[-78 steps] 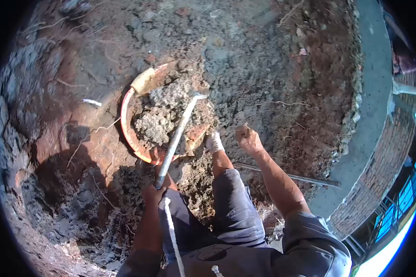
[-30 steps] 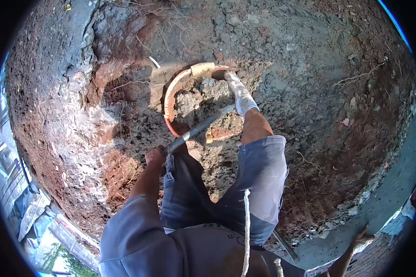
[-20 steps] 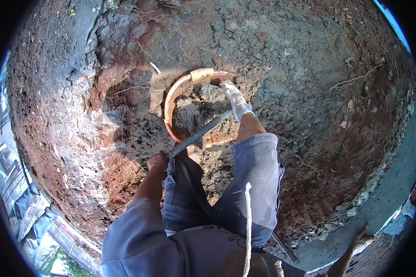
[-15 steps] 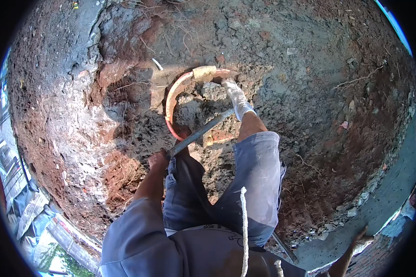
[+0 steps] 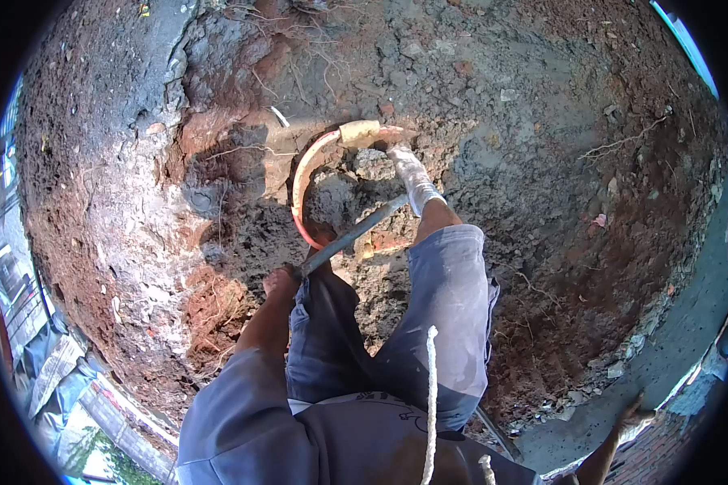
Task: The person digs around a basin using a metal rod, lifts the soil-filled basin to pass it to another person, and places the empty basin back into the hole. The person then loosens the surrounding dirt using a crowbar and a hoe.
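My left hand [image 5: 281,283] is wrapped round the near end of a grey metal pole [image 5: 352,236]. The pole slants up to the right, its far end beside my right foot [image 5: 415,175] in a pale, dirt-stained sock. Beyond the pole is a round red-orange rim [image 5: 299,182], with a tan wrapping on its top edge and clods of soil [image 5: 374,164] within it. Far out at the lower right, my right hand [image 5: 635,424] is at the edge of a grey concrete strip, fingers stretched out, with nothing seen in it.
Uneven brown soil with roots [image 5: 627,144] spreads all round my legs. A second bar [image 5: 498,432] shows beside my right hip. The concrete strip [image 5: 655,356] runs along the right, with brickwork [image 5: 647,462] below. Boards and sheeting [image 5: 57,372] lie at the far left.
The view has shifted slightly. My left hand keeps its hold on the pole, and my right hand stays by the concrete strip.
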{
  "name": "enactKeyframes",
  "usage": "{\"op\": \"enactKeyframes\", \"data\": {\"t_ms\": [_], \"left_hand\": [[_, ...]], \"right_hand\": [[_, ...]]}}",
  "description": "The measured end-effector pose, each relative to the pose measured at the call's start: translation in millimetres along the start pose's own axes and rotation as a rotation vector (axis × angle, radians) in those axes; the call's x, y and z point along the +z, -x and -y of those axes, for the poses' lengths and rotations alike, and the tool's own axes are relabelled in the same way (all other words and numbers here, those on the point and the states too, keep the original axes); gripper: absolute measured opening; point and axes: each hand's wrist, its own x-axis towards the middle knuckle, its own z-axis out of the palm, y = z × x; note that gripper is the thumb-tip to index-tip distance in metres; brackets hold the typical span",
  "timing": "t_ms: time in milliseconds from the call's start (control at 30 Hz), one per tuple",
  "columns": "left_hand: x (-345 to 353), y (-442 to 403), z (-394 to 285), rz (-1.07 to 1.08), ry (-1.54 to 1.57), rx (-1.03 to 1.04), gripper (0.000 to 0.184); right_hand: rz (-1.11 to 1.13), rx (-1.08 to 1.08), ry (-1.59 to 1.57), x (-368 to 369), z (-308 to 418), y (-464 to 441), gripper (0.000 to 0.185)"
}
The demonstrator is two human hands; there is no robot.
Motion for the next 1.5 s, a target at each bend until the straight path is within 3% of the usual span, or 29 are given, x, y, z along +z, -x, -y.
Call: {"op": "enactKeyframes", "data": {"t_ms": [133,200,300,700,1100,1300,1433,1500], "left_hand": [[-2,0,-1,-0.020,-0.004,-0.008,0.029],[-7,5,-2,-0.014,-0.005,-0.010,0.029],[-6,-1,0,-0.015,-0.002,-0.014,0.031],[-32,9,-5,-0.003,-0.012,0.007,0.036],[-41,9,-10,0.030,-0.037,-0.033,0.038],[-80,30,-25,0.050,-0.116,-0.006,0.044],[-72,17,-24,0.033,-0.159,0.002,0.049],[-63,14,-21,0.013,-0.195,0.010,0.053]], "right_hand": [[-0.122,-0.054,-0.043,0,5,1,0.087],[-0.124,-0.064,-0.032,3,0,1,0.086],[0.048,-0.003,0.021,1,-3,-2,0.084],[-0.060,-0.059,-0.018,6,-7,-1,0.078],[-0.020,-0.020,-0.021,9,-9,-1,0.082],[0.014,0.007,0.009,17,-15,-4,0.084],[-0.100,-0.069,-0.040,8,-5,0,0.087],[0.008,0.009,0.002,9,-8,-1,0.090]]}}
